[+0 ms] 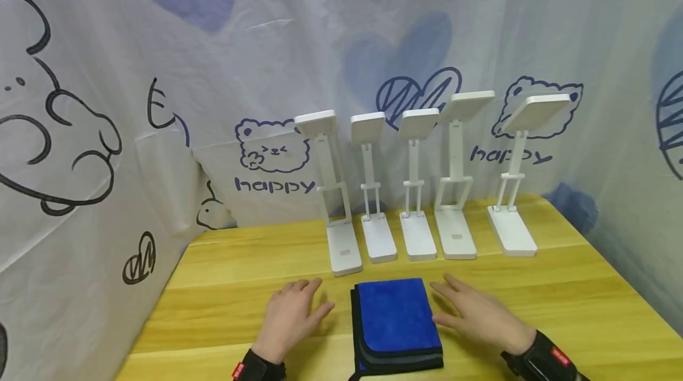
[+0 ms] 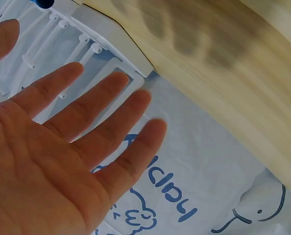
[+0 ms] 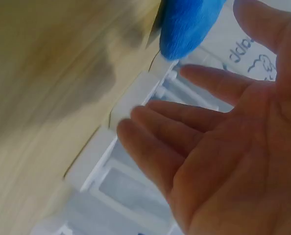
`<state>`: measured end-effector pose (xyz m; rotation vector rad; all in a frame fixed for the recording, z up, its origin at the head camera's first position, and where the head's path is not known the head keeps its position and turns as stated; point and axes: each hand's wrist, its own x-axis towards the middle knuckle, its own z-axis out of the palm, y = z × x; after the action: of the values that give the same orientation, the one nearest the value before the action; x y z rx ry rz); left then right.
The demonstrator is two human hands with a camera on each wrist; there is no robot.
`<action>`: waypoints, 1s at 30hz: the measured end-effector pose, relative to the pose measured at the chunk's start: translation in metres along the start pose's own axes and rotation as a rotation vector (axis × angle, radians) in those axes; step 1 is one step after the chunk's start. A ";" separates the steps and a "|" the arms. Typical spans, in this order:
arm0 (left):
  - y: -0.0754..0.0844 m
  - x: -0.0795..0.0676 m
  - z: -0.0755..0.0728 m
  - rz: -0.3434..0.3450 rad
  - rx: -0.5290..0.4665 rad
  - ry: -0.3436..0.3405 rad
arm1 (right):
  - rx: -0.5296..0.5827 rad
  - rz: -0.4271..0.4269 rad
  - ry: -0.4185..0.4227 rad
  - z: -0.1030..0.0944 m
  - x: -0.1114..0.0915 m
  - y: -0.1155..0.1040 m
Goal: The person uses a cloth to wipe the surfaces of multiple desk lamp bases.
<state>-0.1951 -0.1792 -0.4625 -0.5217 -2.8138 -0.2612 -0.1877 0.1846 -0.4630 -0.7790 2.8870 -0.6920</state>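
Note:
A folded blue cloth [image 1: 397,316] with black edging lies near the front of the wooden table. To its left is my left hand [image 1: 290,316], palm down with fingers spread and nothing in them. My right hand [image 1: 480,316] is on the other side, its fingertips right at the cloth's right edge in the head view. In the left wrist view the palm and spread fingers of the left hand [image 2: 62,142] show bare. The right wrist view has the right hand [image 3: 224,142] with straight fingers, and the blue cloth [image 3: 187,29] just beyond them.
Several white folding desk lamps stand in a row behind the cloth, from the leftmost lamp [image 1: 344,247] to the rightmost lamp [image 1: 512,233]. A printed curtain [image 1: 267,73] hangs behind and beside the wooden table [image 1: 224,286].

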 end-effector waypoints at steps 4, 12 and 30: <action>0.002 0.002 0.001 0.031 -0.002 0.029 | 0.049 -0.007 -0.072 0.002 0.005 -0.008; 0.010 0.012 0.007 0.055 -0.063 -0.014 | -0.001 -0.076 -0.082 0.013 0.012 -0.018; 0.037 0.043 0.022 0.143 -0.168 -0.329 | -0.027 -0.091 -0.112 0.025 0.013 -0.021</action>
<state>-0.2245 -0.1266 -0.4660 -0.8720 -3.0653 -0.4188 -0.1851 0.1518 -0.4760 -0.9259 2.7806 -0.5985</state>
